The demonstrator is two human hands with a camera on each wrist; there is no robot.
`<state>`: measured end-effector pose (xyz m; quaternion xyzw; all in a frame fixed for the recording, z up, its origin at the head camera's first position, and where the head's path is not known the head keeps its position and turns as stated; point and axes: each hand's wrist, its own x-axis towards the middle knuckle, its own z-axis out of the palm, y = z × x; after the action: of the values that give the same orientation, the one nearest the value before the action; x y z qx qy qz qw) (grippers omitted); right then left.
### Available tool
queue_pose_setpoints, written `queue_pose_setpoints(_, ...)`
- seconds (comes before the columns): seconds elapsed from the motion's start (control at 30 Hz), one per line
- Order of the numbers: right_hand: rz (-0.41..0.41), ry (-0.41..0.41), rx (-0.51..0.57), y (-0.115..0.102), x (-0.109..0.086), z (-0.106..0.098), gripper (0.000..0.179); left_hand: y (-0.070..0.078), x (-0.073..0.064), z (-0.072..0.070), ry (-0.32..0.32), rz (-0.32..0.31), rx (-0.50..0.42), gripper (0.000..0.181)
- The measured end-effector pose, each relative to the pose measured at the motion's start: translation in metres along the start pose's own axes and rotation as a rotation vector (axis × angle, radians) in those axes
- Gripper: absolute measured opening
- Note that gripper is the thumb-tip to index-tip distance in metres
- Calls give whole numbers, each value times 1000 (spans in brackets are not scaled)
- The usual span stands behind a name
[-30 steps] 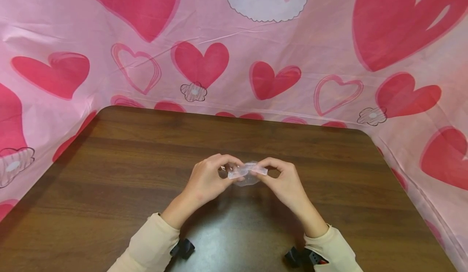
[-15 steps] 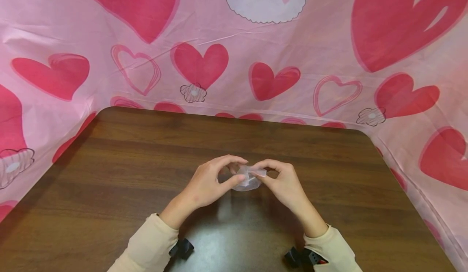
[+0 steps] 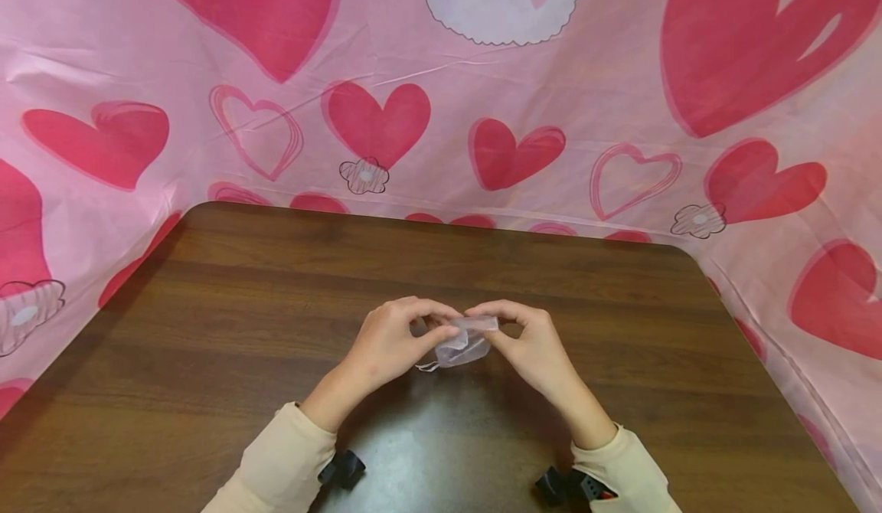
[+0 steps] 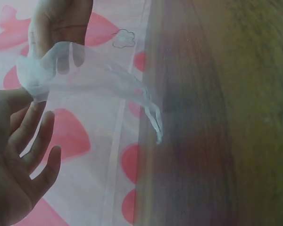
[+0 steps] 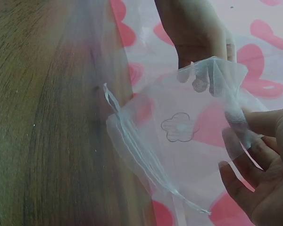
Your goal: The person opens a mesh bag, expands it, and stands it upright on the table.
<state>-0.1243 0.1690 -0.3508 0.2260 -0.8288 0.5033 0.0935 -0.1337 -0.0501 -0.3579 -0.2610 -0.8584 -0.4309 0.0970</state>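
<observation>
Between my hands is a small sheer white organza drawstring pouch (image 3: 462, 352), held above the table. My left hand (image 3: 391, 344) pinches its left side between thumb and fingers. My right hand (image 3: 536, 348) pinches the upper right edge; in the right wrist view its other fingers spread behind the see-through mesh. The pouch's thin white drawstring (image 5: 148, 160) runs along the edge away from the hands, with a small loop at one end. In the left wrist view the pouch (image 4: 96, 77) looks creased and bunched near the fingertips. Nothing shows inside it.
A dark brown wooden table (image 3: 276, 291) lies under the hands. Pink cloth with red hearts (image 3: 510, 153) stands behind and along both sides of it. Black wrist cameras (image 3: 344, 468) sit at the beige sleeves (image 3: 282, 459).
The left fingers loosen from the pouch's edge, then pinch it again. The pouch turns and hangs lower toward me, and its drawstring loop comes into view at the left. My right hand barely moves.
</observation>
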Motion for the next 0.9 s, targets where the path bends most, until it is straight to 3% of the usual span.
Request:
queue_pose_setpoints(0.27,7,69,4,0,0,0,13,-2,1,3,-12,17,31,10)
queue_pose_setpoints(0.6,-41,234,24,-1,2,-2,20,1,1,2,120,-82,55,7)
queue_pose_setpoints(0.73,-36,229,28,-3,2,0,18,1,1,2,150,-116,25,6)
queue_pose_setpoints(0.9,-16,165,25,-4,0,5,17,3,1,2,157,-69,-11,5)
